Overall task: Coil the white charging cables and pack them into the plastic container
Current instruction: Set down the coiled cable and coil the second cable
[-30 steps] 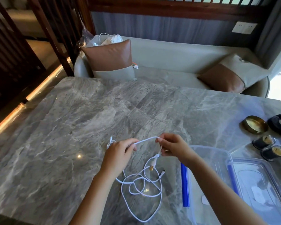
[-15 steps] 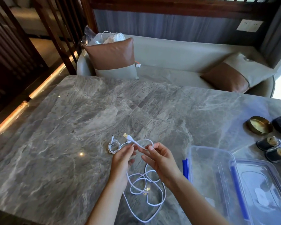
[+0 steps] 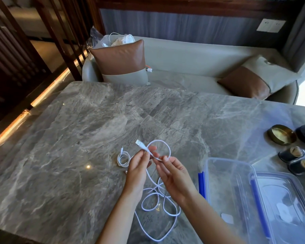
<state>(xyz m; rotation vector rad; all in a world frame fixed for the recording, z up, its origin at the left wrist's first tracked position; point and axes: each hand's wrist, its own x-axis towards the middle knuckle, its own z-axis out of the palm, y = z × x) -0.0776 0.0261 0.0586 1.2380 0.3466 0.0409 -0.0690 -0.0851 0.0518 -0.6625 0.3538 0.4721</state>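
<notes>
The grip of the left hand (image 3: 137, 171) and right hand (image 3: 174, 176) is pinched on the thin white charging cable (image 3: 167, 147). The tangle lying below the grip may be knotted if pulled fast.

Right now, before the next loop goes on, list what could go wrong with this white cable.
Slack of the long white charging cable lies in crossed loops on the grey marble table; pulling may knot it.
Only the fingers of the left hand and right hand hold the raised loop; it may spring open.
</notes>
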